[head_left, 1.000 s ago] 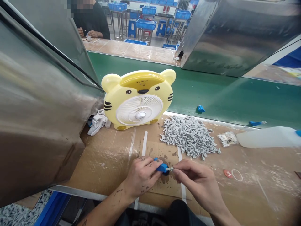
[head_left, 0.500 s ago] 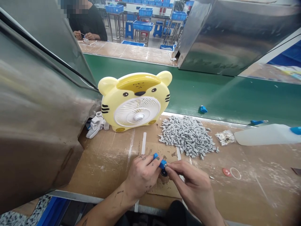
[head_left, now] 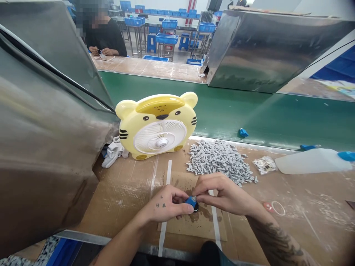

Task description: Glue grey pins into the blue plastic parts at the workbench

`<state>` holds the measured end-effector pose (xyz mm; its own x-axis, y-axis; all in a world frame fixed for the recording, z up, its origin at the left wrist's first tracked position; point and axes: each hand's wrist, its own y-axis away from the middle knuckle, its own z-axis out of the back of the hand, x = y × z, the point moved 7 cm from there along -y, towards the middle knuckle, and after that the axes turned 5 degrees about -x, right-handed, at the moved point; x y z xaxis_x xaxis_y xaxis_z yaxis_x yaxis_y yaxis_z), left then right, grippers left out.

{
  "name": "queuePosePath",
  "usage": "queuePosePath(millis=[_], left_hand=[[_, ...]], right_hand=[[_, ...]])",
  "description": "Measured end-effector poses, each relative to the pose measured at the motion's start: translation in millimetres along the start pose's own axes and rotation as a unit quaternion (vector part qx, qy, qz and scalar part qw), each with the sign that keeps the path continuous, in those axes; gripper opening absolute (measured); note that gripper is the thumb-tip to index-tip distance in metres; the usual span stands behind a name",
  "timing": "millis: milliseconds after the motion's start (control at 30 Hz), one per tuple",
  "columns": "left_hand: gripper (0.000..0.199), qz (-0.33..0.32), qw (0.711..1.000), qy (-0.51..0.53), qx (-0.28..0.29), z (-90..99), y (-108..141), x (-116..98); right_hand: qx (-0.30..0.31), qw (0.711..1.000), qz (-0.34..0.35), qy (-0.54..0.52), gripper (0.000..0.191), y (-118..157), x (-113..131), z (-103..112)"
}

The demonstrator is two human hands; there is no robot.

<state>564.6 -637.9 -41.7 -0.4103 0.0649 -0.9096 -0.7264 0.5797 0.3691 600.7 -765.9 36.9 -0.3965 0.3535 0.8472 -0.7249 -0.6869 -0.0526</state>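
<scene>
My left hand (head_left: pixel 168 202) grips a small blue piece (head_left: pixel 190 201) between thumb and fingers, over a cardboard sheet (head_left: pixel 194 227) taped to the bench. A dark round part shows at the blue piece's lower right. My right hand (head_left: pixel 219 190) pinches a tiny greyish part (head_left: pixel 193 198) at the top of the blue piece; the fingertips partly hide it. Just beyond my right hand lies a heap of small grey pieces (head_left: pixel 219 159).
A yellow animal-faced fan (head_left: pixel 158 125) stands at the back left beside white gloves (head_left: pixel 113 151). To the right lie a small bag (head_left: pixel 264 164), a plastic bottle (head_left: pixel 307 162) and a red disc (head_left: pixel 267 206). Behind the green belt (head_left: pixel 222 111) sits a person (head_left: pixel 107 37).
My left hand has turned, and its thumb now lies along the near side of the blue piece. My right hand has risen and now reaches over from above. The view has tilted slightly up.
</scene>
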Motion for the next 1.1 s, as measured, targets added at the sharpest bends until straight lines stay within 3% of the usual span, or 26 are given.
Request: queuePosePath(millis=[100, 167, 267, 333, 367, 500, 600, 700, 767, 933, 1000, 1100], left_hand=[[0.037, 0.026, 0.994, 0.103, 0.000, 5.7, -6.5, 11.3], [0.042, 0.028, 0.972, 0.225, -0.060, 21.4, -9.4, 16.6], [0.019, -0.002, 0.880, 0.431, -0.198, 55.4, -5.6, 24.3], [0.008, -0.026, 0.824, 0.497, -0.270, 72.0, 2.5, 29.0], [0.012, -0.033, 0.815, 0.502, -0.289, 76.1, 6.9, 30.7], [0.046, -0.033, 0.856, 0.431, -0.284, 73.9, 21.7, 36.2], [0.065, -0.035, 0.886, 0.390, -0.247, 69.7, 27.9, 43.7], [0.049, -0.024, 0.896, 0.377, -0.232, 72.1, 28.6, 54.8], [0.042, -0.024, 0.896, 0.377, -0.233, 74.5, 27.0, 60.1], [0.044, -0.035, 0.909, 0.354, -0.219, 68.1, 20.9, 62.3], [0.046, -0.042, 0.916, 0.339, -0.211, 62.8, 19.5, 60.8], [0.040, -0.090, 0.921, 0.314, -0.213, 58.3, 20.6, 54.1]], right_hand=[[0.039, 0.998, 0.031, 0.034, 0.014, -6.3, 0.8, 7.6], [0.019, 0.996, 0.033, 0.078, 0.017, -13.5, -5.1, 27.1], [-0.061, 0.975, -0.025, 0.213, 0.023, -36.6, -33.4, 77.7], [-0.119, 0.927, -0.097, 0.343, 0.023, -59.0, -63.2, 115.9], [-0.140, 0.908, -0.121, 0.376, 0.022, -71.4, -78.1, 131.2], [-0.137, 0.877, -0.178, 0.425, 0.018, -113.5, -136.1, 157.1], [-0.120, 0.867, -0.203, 0.440, 0.025, -120.8, -159.7, 159.7], [-0.112, 0.865, -0.196, 0.449, 0.026, -113.8, -159.7, 155.5], [-0.080, 0.877, -0.169, 0.442, 0.021, -109.6, -153.9, 141.8], [0.053, 0.908, -0.099, 0.404, 0.012, -111.1, -148.6, 82.0], [0.063, 0.908, -0.093, 0.404, 0.016, -114.1, -149.4, 69.7], [0.038, 0.913, -0.083, 0.397, 0.018, -111.3, -144.9, 69.6]])
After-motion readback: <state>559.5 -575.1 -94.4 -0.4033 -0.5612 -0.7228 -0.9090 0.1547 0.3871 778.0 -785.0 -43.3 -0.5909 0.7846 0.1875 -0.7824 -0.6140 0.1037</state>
